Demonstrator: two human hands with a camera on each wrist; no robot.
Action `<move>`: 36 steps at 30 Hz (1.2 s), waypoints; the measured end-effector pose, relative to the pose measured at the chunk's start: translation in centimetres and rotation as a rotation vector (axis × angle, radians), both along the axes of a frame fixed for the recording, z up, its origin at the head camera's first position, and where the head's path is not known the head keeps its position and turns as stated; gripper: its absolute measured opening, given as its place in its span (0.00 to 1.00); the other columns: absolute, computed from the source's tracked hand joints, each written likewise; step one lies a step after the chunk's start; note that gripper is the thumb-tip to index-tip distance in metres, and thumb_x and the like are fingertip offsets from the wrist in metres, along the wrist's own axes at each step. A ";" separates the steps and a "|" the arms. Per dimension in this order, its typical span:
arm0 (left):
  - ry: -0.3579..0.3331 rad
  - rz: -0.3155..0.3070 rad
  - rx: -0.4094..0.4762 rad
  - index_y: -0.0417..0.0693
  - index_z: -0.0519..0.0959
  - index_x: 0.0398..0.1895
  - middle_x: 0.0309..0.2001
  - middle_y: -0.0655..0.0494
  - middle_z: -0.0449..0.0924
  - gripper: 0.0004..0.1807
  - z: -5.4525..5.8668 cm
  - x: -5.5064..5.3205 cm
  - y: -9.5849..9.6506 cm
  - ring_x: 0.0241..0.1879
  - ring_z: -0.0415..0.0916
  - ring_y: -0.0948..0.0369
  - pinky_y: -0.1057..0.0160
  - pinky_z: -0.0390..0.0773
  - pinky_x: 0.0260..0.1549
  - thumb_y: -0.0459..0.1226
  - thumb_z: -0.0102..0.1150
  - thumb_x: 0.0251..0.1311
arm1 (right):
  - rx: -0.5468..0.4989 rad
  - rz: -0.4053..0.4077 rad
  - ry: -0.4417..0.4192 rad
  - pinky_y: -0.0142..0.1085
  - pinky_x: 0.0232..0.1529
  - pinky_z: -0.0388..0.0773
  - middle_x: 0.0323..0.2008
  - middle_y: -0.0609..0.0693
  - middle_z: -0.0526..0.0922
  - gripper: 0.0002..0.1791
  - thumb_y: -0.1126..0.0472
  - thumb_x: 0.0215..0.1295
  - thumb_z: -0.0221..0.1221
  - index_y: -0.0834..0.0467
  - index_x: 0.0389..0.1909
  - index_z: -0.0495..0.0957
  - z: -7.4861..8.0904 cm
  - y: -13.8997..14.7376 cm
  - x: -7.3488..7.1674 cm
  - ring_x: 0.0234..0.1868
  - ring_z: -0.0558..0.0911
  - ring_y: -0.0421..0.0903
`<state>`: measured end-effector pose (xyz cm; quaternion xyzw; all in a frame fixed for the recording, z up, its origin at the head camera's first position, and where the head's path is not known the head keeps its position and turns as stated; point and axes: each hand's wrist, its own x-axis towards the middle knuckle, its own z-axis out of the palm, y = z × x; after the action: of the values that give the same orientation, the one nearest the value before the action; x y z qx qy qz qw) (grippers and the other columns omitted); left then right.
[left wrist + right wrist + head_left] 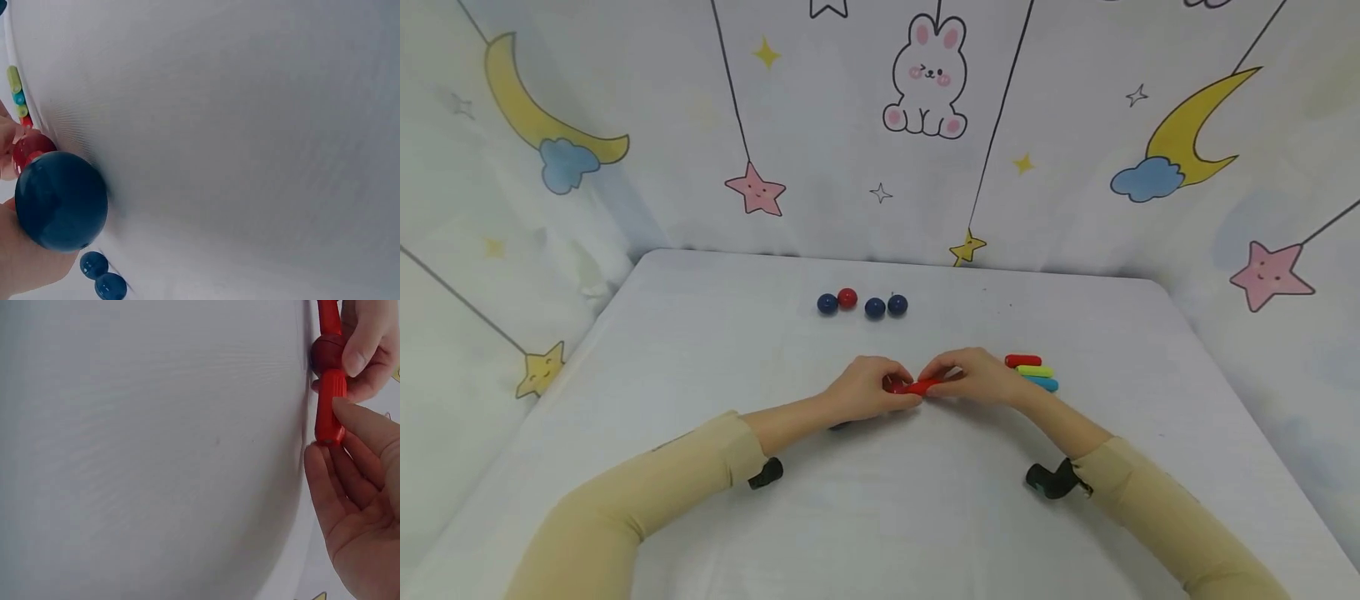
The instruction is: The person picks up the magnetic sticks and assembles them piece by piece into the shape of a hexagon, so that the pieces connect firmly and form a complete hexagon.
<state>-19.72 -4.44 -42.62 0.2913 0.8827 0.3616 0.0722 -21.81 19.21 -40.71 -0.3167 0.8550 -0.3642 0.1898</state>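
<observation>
Above the middle of the table, my left hand point(865, 390) holds a glossy red ball point(327, 354) between thumb and fingers. From one side of the ball runs a red stick point(329, 315), and a dark blue ball point(61, 201) appears beyond it in the left wrist view. A second red stick point(327, 412) meets the red ball's other side. My right hand point(976, 377) pinches this second stick between thumb and fingers, its fingertips near the stick's free end. In the head view, the left hand covers the blue ball.
Farther back lie several loose balls: a red ball point(847, 297) and blue balls point(875, 307). Right of my right hand lie a red stick point(1022, 360), a yellow-green stick point(1034, 371) and a blue stick point(1042, 383). A patterned cloth point(820, 108) hangs behind the table.
</observation>
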 end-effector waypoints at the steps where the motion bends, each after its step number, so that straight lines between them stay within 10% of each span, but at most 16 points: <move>1: 0.000 0.002 0.004 0.48 0.85 0.41 0.31 0.63 0.80 0.14 0.0 0.0 0.0 0.30 0.72 0.65 0.68 0.73 0.30 0.46 0.68 0.57 | 0.003 0.002 -0.004 0.40 0.52 0.77 0.45 0.46 0.84 0.14 0.58 0.64 0.64 0.54 0.50 0.82 0.0 -0.2 -0.1 0.49 0.79 0.46; 17: -0.061 0.071 0.043 0.48 0.85 0.37 0.30 0.62 0.81 0.09 0.4 0.4 -0.3 0.31 0.72 0.64 0.67 0.72 0.33 0.41 0.69 0.57 | -0.114 -0.483 -0.086 0.45 0.55 0.74 0.57 0.55 0.77 0.27 0.55 0.65 0.64 0.57 0.62 0.72 -1.3 -3.5 -7.0 0.57 0.76 0.52; 26: -0.080 0.075 0.063 0.48 0.86 0.37 0.29 0.63 0.80 0.10 0.3 0.6 -0.1 0.31 0.71 0.64 0.67 0.71 0.33 0.42 0.70 0.56 | -0.052 -0.526 -0.029 0.44 0.57 0.72 0.57 0.55 0.76 0.31 0.54 0.61 0.67 0.55 0.64 0.71 -2.1 -5.8 -9.4 0.57 0.74 0.52; 36: -0.118 0.095 0.070 0.49 0.85 0.38 0.30 0.63 0.80 0.10 0.3 0.4 -0.5 0.32 0.72 0.64 0.67 0.72 0.34 0.43 0.69 0.56 | -0.015 -0.488 -0.015 0.41 0.51 0.71 0.49 0.55 0.79 0.26 0.55 0.61 0.67 0.57 0.59 0.76 -1.6 -4.7 -7.9 0.50 0.74 0.50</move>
<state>-19.35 -4.93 -42.35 0.2295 0.8765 0.4119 0.0966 -29.75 14.56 -42.36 -0.0994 0.9020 -0.4081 0.1003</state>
